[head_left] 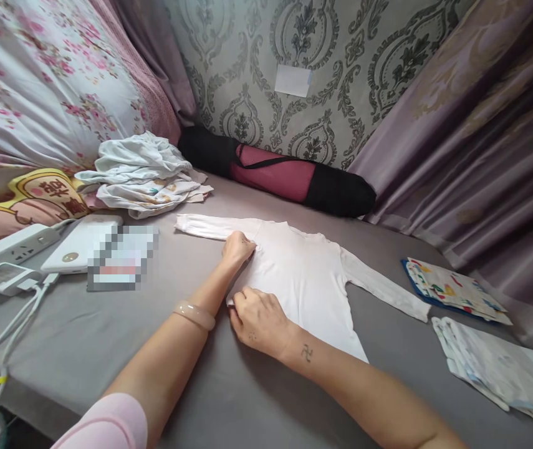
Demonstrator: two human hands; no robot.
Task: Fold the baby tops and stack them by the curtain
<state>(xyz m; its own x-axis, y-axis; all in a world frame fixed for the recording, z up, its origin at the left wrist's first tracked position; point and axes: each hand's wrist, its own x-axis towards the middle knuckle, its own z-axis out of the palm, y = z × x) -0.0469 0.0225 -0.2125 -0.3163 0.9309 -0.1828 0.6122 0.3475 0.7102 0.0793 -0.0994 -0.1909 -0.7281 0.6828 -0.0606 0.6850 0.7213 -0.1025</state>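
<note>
Left hand (239,248) pinching white shirt (303,274) under sleeve (217,226); right hand (262,318) gripping its lower edge; folded clothes (497,362) lying on right.

The long-sleeved shirt (303,280) is pale pinkish-white, the sheet (83,337) plain grey, the tubular bag (273,174) black and raspberry, the wallpaper (247,62) grey with dark damask.

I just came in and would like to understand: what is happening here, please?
A person is handling a pale long-sleeved shirt that lies spread on a gray surface, sleeves out to both sides. The left-hand grip appears to pinch its near side, just below a sleeve; the right-hand grip appears to pinch a lower corner. A loose heap of clothes lies to the left, and two folded stacks lie to the right.
</note>
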